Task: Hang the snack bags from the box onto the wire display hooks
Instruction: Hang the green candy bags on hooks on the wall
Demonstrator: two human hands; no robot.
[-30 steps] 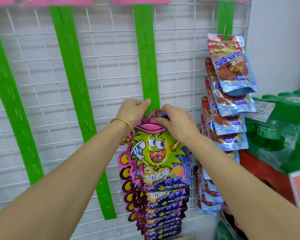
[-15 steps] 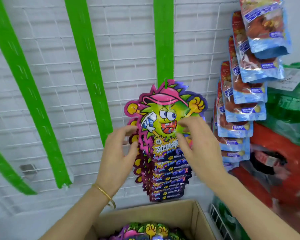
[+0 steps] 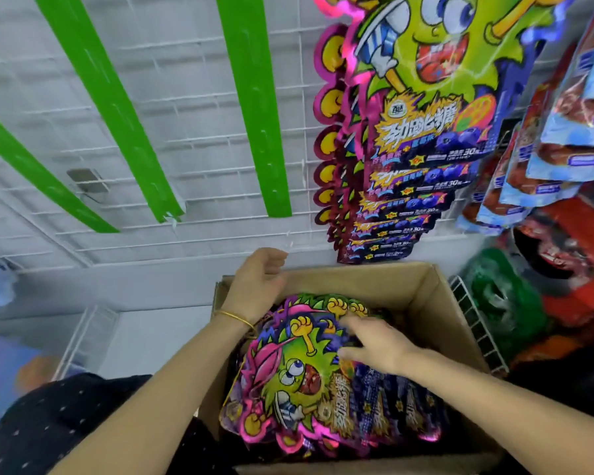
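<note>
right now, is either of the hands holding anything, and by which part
The left hand holds nothing; it is loosely curled by the cardboard box. The right hand rests on the top snack bag near its upper edge; a pinch cannot be told.

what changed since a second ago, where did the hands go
Both hands let go of the hung snack bag and came down to the box: the left hand is at its far rim, the right hand touches the top bag inside. The hung stack and green strips stayed put.

Bright, even light; soft shadows; foil glare; motion blur, wide-angle bending at edges.
</note>
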